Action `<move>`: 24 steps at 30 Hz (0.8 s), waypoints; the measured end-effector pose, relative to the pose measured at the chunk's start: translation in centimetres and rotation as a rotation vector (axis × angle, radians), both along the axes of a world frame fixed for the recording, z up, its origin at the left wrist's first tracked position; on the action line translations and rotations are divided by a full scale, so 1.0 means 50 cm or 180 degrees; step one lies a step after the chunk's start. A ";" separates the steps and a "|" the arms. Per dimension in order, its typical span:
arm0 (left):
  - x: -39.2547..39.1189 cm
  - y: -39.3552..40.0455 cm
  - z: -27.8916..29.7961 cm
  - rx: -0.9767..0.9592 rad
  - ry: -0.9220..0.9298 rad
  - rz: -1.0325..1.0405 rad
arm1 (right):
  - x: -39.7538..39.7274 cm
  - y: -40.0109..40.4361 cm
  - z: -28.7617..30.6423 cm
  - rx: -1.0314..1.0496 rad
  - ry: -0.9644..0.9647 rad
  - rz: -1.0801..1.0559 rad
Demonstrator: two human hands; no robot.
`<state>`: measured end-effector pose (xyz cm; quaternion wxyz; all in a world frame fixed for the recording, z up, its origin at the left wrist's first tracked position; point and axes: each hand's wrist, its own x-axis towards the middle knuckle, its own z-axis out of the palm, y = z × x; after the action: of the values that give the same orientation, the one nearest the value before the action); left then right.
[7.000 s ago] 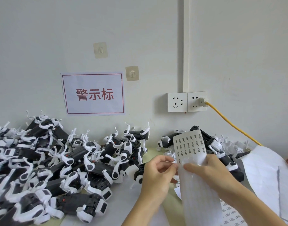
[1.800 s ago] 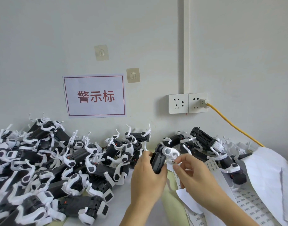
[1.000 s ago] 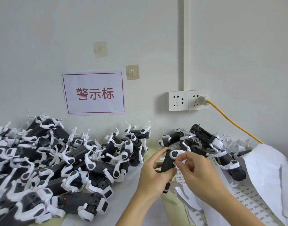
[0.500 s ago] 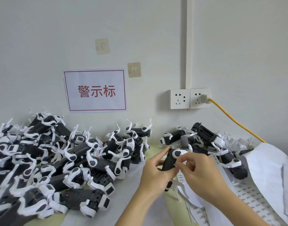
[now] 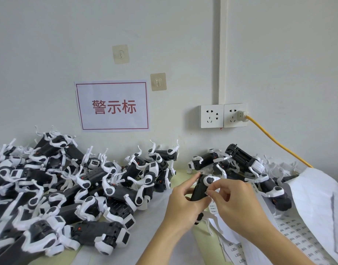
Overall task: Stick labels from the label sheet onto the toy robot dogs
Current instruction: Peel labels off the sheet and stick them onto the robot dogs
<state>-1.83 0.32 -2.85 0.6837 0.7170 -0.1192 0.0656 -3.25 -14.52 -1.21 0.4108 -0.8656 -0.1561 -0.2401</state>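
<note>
wall sign [image 5: 112,107], wall sockets [image 5: 222,115], yellow cable [image 5: 275,142]

Toy workshop bench: heaped robot dogs [image 5: 72,188]

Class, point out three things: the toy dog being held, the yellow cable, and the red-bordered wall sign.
held toy dog [image 5: 199,190], head view, black body.
yellow cable [image 5: 275,142], head view, mid-length.
wall sign [image 5: 112,107], head view, its centre.

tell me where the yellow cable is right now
In the head view the yellow cable is on the right: it leaves the plug in the right-hand wall socket and slopes down to the right, passing behind the white paper sheets.
</note>
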 end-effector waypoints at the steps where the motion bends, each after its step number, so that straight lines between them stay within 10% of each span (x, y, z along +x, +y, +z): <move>1: 0.000 0.000 0.000 0.0005 -0.0007 -0.0006 | 0.000 0.000 0.000 -0.0015 -0.0007 0.0006; 24: 0.000 -0.001 0.002 -0.0019 0.0040 0.0028 | -0.017 0.004 0.010 -0.0533 -0.0199 -0.0350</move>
<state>-1.83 0.26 -2.77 0.6863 0.7158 -0.1115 0.0645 -4.08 -14.33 -0.71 0.3181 -0.8963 -0.1406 -0.2753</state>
